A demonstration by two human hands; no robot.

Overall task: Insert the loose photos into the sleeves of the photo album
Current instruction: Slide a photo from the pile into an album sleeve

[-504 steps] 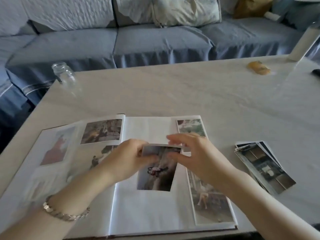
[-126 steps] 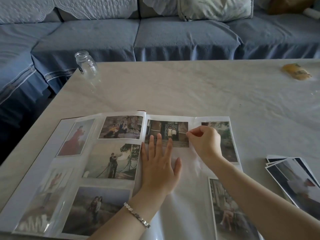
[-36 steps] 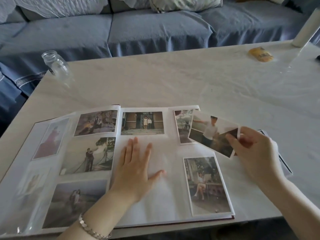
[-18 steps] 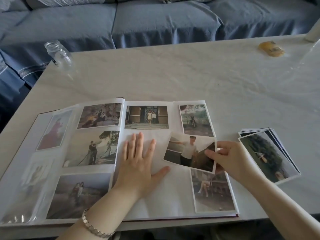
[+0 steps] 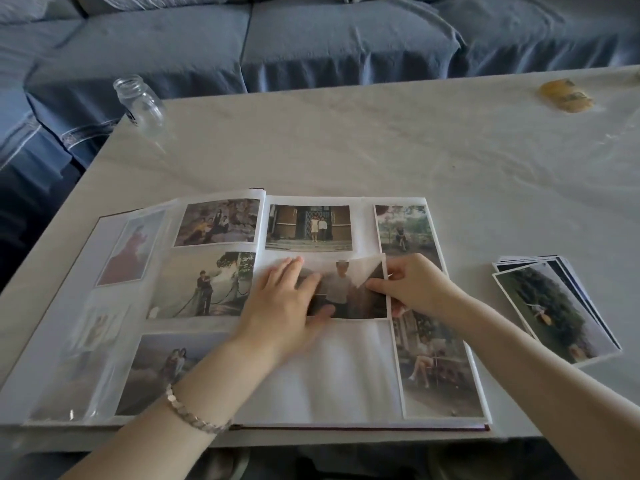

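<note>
Since the photo (image 5: 346, 299) dropped onto the album sleeve (image 5: 369, 271), insertion looks underway: left hand (image 5: 280, 306) spread flat, right hand (image 5: 415, 285) pinching its three-o'clock edge.

— Dim, isn't it?
— Soft, cool daylight, with a sheen on the table (image 5: 381, 150) far right. Glare whitens the near-left plastic of the album (image 5: 343, 368), the left hand (image 5: 280, 306) is smeared, and the edges bow.

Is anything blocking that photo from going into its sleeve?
Nothing visible blocks it. The right hand pinches the photo at its right edge, where the film corner is peeled up. The left hand lies flat over its left part.
</note>
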